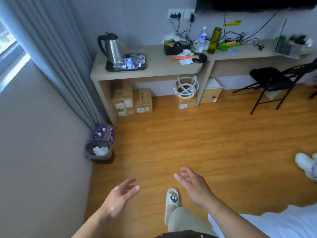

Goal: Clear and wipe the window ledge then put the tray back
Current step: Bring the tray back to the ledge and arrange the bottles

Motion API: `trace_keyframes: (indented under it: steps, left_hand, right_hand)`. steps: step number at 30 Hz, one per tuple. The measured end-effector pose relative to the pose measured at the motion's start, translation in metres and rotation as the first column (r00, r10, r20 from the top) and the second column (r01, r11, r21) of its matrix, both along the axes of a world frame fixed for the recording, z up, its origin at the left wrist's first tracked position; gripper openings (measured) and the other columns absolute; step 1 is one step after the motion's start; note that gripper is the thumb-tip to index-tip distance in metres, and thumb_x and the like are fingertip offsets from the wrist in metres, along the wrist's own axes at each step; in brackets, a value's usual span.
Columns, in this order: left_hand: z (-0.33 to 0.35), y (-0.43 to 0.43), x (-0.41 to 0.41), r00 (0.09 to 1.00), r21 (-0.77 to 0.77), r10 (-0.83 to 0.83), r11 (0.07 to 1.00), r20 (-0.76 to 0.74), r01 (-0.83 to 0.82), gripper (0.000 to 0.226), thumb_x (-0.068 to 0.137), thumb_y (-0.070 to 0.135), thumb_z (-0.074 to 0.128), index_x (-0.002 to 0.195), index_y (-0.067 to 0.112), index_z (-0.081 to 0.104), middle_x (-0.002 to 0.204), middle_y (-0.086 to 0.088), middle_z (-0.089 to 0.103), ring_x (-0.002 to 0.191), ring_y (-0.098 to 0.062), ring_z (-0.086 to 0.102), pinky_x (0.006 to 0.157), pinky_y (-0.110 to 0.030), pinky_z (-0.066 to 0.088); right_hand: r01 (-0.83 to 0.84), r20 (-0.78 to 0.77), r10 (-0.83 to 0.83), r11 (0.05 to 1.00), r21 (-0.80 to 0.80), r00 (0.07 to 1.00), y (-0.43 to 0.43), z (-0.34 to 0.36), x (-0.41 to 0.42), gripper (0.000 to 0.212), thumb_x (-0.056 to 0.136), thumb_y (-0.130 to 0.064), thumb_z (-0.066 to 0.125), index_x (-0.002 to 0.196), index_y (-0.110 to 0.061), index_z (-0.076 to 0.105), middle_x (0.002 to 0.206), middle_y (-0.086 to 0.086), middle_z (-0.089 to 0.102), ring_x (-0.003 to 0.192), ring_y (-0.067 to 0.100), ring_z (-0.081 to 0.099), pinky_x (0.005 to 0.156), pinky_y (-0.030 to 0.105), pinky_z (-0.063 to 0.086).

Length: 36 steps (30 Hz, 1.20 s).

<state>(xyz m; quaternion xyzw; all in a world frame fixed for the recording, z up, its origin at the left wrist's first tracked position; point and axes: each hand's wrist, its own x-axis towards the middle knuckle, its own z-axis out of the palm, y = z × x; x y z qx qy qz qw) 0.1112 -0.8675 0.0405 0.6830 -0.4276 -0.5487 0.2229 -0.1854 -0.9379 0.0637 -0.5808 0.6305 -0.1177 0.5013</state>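
Tray [109,68] far ahead on desk [159,68], long side across | my left hand [120,194] nearer than right hand [194,185] | both empty, fingers loose

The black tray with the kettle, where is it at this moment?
In the head view, the black tray sits on the left end of the beige counter, near the grey curtain, and carries the kettle and water bottles.

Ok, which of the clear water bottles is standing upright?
The white-capped water bottle on the desk, just left of the green bottle; the other bottles lie on their sides in the black tray beside the kettle.
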Motion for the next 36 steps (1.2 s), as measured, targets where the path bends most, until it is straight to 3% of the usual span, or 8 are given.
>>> trace_keyframes:
  steps: [3, 6, 16, 20, 23, 29, 33, 36]
  left_hand:
    - [-0.008, -0.072, 0.028, 0.999, -0.003, 0.036, 0.999, -0.006, -0.036, 0.083, 0.053, 0.097, 0.062, 0.123, 0.052, 0.058, 0.125, 0.014, 0.067, 0.115, -0.006, 0.065, 0.1, -0.036, 0.053]
    - [-0.009, -0.14, 0.05, 0.996, 0.003, 0.092, 0.996, 0.004, -0.092, 0.084, 0.059, 0.096, 0.061, 0.128, 0.049, 0.059, 0.129, 0.013, 0.066, 0.119, -0.012, 0.064, 0.107, -0.045, 0.05]
    - [0.003, -0.316, 0.125, 0.978, -0.011, 0.206, 0.978, 0.027, -0.206, 0.087, 0.061, 0.097, 0.057, 0.134, 0.048, 0.055, 0.128, 0.014, 0.066, 0.119, -0.015, 0.064, 0.108, -0.048, 0.049]
    - [-0.005, -0.385, 0.166, 0.968, -0.033, 0.248, 0.968, -0.037, -0.25, 0.079, 0.063, 0.091, 0.066, 0.128, 0.046, 0.061, 0.111, 0.011, 0.071, 0.101, -0.022, 0.068, 0.103, -0.054, 0.048]
    - [-0.009, -0.441, 0.198, 0.972, -0.063, 0.229, 0.971, -0.053, -0.233, 0.078, 0.058, 0.092, 0.067, 0.123, 0.049, 0.061, 0.118, 0.016, 0.071, 0.11, -0.001, 0.067, 0.104, -0.035, 0.05]
    - [-0.017, -0.551, 0.277, 0.984, 0.014, 0.147, 0.989, -0.1, -0.146, 0.081, 0.062, 0.087, 0.071, 0.13, 0.044, 0.061, 0.117, 0.008, 0.072, 0.097, -0.012, 0.066, 0.102, -0.048, 0.05]
    - [-0.009, -0.619, 0.317, 0.976, 0.019, 0.168, 0.986, -0.135, -0.167, 0.094, 0.055, 0.088, 0.074, 0.133, 0.038, 0.06, 0.129, 0.004, 0.069, 0.118, -0.014, 0.065, 0.106, -0.039, 0.05]
    - [-0.002, -0.663, 0.339, 0.977, 0.014, 0.167, 0.986, -0.133, -0.167, 0.107, 0.048, 0.091, 0.073, 0.137, 0.034, 0.058, 0.129, 0.006, 0.067, 0.116, -0.013, 0.066, 0.098, -0.033, 0.052]
  right_hand:
    - [-0.011, 0.057, 0.011, 1.0, -0.01, 0.998, -0.074, -0.002, 0.025, 0.053, 0.097, -0.055, 0.059, 0.139, -0.024, 0.052, 0.13, -0.004, 0.061, 0.101, -0.006, 0.059, 0.07, 0.006, 0.044]
    - [-0.069, 0.079, 0.067, 0.998, 0.012, 0.995, -0.152, -0.004, 0.048, 0.052, 0.098, -0.053, 0.058, 0.141, -0.024, 0.051, 0.132, -0.002, 0.059, 0.105, -0.004, 0.057, 0.062, 0.005, 0.046]
    - [-0.285, 0.036, 0.284, 0.958, 0.012, 0.958, -0.364, 0.001, 0.132, 0.058, 0.094, -0.063, 0.057, 0.141, -0.03, 0.052, 0.122, -0.012, 0.06, 0.105, -0.006, 0.058, 0.085, 0.017, 0.046]
    - [-0.283, 0.046, 0.282, 0.959, 0.006, 0.958, -0.433, -0.006, 0.175, 0.057, 0.096, -0.062, 0.056, 0.141, -0.028, 0.053, 0.124, -0.01, 0.061, 0.108, -0.003, 0.059, 0.088, 0.02, 0.047]
    - [-0.258, 0.037, 0.258, 0.966, 0.007, 0.965, -0.482, -0.01, 0.209, 0.056, 0.096, -0.062, 0.055, 0.141, -0.029, 0.052, 0.124, -0.011, 0.061, 0.109, -0.002, 0.059, 0.087, 0.02, 0.047]
    - [-0.126, 0.008, 0.126, 0.992, 0.01, 0.992, -0.567, -0.013, 0.275, 0.057, 0.094, -0.066, 0.053, 0.138, -0.03, 0.054, 0.121, -0.011, 0.063, 0.108, 0.0, 0.059, 0.091, 0.023, 0.047]
    - [-0.05, 0.016, 0.05, 0.999, 0.004, 0.999, -0.62, -0.013, 0.311, 0.064, 0.09, -0.072, 0.052, 0.137, -0.029, 0.057, 0.12, -0.01, 0.065, 0.109, 0.004, 0.061, 0.096, 0.026, 0.048]
    - [-0.019, 0.019, 0.019, 1.0, 0.002, 1.0, -0.657, -0.009, 0.33, 0.063, 0.091, -0.071, 0.051, 0.138, -0.029, 0.056, 0.123, -0.009, 0.064, 0.111, 0.006, 0.061, 0.094, 0.025, 0.047]
